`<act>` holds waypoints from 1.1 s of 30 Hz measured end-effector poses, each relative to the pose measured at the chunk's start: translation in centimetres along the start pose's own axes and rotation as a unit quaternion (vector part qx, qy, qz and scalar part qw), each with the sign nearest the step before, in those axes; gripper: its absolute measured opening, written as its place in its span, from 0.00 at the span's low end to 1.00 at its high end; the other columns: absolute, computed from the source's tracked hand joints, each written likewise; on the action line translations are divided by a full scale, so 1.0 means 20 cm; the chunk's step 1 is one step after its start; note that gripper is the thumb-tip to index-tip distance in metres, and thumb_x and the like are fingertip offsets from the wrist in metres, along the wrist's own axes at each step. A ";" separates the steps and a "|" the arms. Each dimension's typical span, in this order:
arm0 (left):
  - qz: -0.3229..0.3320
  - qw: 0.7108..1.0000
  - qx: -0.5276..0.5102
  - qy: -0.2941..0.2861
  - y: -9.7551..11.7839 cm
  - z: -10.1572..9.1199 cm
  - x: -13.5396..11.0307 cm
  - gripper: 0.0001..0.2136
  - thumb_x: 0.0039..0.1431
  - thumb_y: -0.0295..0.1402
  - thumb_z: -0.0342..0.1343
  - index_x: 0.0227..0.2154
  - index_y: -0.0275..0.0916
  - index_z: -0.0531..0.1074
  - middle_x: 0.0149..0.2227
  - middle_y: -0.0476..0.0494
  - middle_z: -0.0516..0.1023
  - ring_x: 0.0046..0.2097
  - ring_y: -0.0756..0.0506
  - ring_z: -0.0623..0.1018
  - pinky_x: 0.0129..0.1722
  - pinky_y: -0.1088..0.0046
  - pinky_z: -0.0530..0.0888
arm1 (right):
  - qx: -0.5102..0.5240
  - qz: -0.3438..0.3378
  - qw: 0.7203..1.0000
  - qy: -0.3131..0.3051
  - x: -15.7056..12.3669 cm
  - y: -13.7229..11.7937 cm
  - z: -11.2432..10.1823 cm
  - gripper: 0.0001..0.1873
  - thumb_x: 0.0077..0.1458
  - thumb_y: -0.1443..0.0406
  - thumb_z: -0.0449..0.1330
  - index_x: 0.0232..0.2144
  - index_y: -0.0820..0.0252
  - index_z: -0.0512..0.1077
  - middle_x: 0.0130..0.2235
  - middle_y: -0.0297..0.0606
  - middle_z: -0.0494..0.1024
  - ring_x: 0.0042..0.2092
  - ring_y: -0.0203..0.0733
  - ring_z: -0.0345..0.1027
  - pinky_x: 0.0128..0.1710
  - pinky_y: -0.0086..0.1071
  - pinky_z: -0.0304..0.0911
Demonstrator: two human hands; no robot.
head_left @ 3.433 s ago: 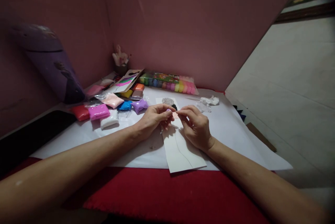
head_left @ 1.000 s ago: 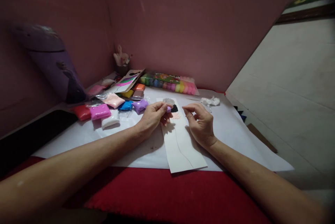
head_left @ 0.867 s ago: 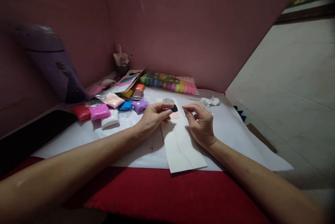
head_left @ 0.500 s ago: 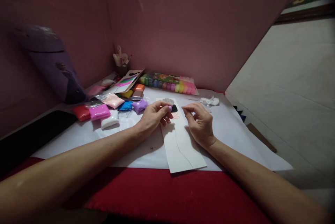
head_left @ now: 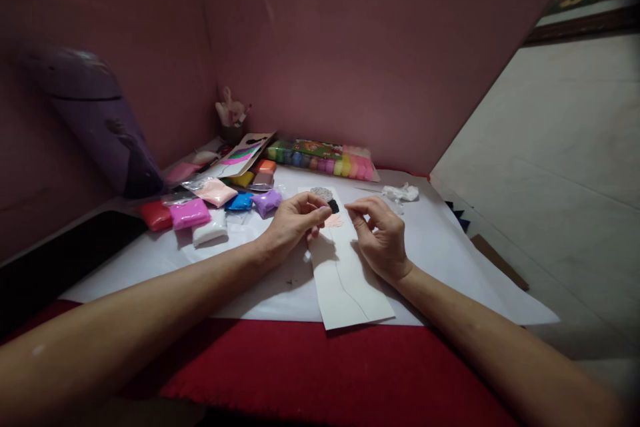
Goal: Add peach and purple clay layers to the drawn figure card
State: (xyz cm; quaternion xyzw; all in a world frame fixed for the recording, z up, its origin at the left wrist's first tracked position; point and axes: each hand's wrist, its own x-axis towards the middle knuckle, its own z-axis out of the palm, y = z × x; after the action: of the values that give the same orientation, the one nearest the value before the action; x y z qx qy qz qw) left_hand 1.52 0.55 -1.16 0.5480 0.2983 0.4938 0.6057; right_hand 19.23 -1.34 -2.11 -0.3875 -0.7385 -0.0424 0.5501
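Observation:
A white card (head_left: 345, 294) lies lengthwise in front of me, with a curved pencil line down it. Textured patches of grey (head_left: 321, 194), black (head_left: 334, 206) and peach clay (head_left: 333, 220) cover its far end. My left hand (head_left: 295, 220) hovers over the card's left edge, thumb and forefinger pinched on a bit of purple clay mostly hidden by the thumb. Across from it, my right hand (head_left: 383, 234) holds thumb and forefinger together above the right edge; anything between them is too small to make out. A gap separates the two hands.
Bagged clay in several colours, including a purple packet (head_left: 267, 202) and a pink one (head_left: 191, 214), lies to the left. A long pack of clay (head_left: 323, 160) rests by the wall. Crumpled white plastic (head_left: 403, 194) sits at right; a dark slab (head_left: 75, 247) at left.
My left thumb has slid forward over the purple bit, which showed more clearly before. My right hand has shifted very slightly left. The card and packets have stayed put.

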 end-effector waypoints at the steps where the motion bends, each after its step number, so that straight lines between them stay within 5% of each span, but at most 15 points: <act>1: 0.001 1.000 -0.001 -0.006 0.00 0.00 0.00 0.15 0.46 0.39 0.68 0.29 0.36 0.70 0.20 0.54 0.70 0.19 0.55 0.66 0.19 0.79 0.62 | -0.001 0.000 1.000 -0.001 0.00 0.00 0.00 0.07 0.61 0.70 0.56 0.33 0.59 0.74 0.33 0.38 0.74 0.34 0.40 0.68 0.30 0.33 0.64; 8: 0.009 1.000 0.013 -0.024 -0.01 -0.01 0.00 0.14 0.47 0.31 0.65 0.38 0.35 0.77 0.27 0.49 0.74 0.24 0.54 0.71 0.25 0.77 0.67 | 0.001 -0.004 1.000 -0.006 0.00 0.00 0.00 0.07 0.61 0.70 0.56 0.34 0.60 0.74 0.33 0.39 0.74 0.35 0.40 0.69 0.31 0.33 0.64; 15: 0.013 0.999 0.029 -0.014 -0.01 -0.01 0.00 0.11 0.47 0.32 0.66 0.35 0.35 0.79 0.22 0.52 0.68 0.23 0.55 0.66 0.22 0.79 0.63 | -0.001 -0.001 1.000 -0.012 0.00 0.00 0.00 0.07 0.61 0.69 0.56 0.34 0.58 0.74 0.33 0.39 0.74 0.36 0.40 0.69 0.31 0.33 0.65; 19: 0.008 1.000 0.004 -0.014 -0.01 0.00 0.00 0.17 0.44 0.30 0.67 0.39 0.35 0.75 0.27 0.50 0.73 0.24 0.54 0.69 0.21 0.79 0.66 | 0.000 -0.003 1.000 -0.013 0.00 0.00 0.00 0.07 0.61 0.69 0.56 0.34 0.58 0.74 0.33 0.38 0.75 0.35 0.40 0.69 0.32 0.33 0.65; 26: 0.013 1.000 0.002 -0.014 0.00 0.01 0.00 0.15 0.41 0.32 0.70 0.26 0.36 0.67 0.23 0.54 0.70 0.20 0.56 0.67 0.17 0.80 0.66 | -0.005 -0.006 1.000 -0.013 0.00 0.00 0.00 0.07 0.61 0.70 0.56 0.34 0.58 0.75 0.34 0.39 0.75 0.35 0.40 0.70 0.31 0.33 0.65; 33: 0.019 1.000 0.020 -0.014 -0.01 0.00 0.00 0.14 0.51 0.37 0.64 0.39 0.35 0.76 0.30 0.45 0.77 0.28 0.51 0.74 0.23 0.78 0.70 | -0.006 -0.014 1.000 -0.018 0.00 0.00 0.00 0.07 0.61 0.70 0.56 0.35 0.59 0.75 0.34 0.39 0.74 0.36 0.40 0.70 0.32 0.33 0.66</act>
State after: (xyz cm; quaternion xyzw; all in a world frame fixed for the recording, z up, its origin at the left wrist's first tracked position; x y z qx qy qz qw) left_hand 1.59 0.66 -1.41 0.5726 0.2887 0.4914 0.5893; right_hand 19.20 -1.44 -2.15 -0.3817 -0.7533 -0.0475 0.5334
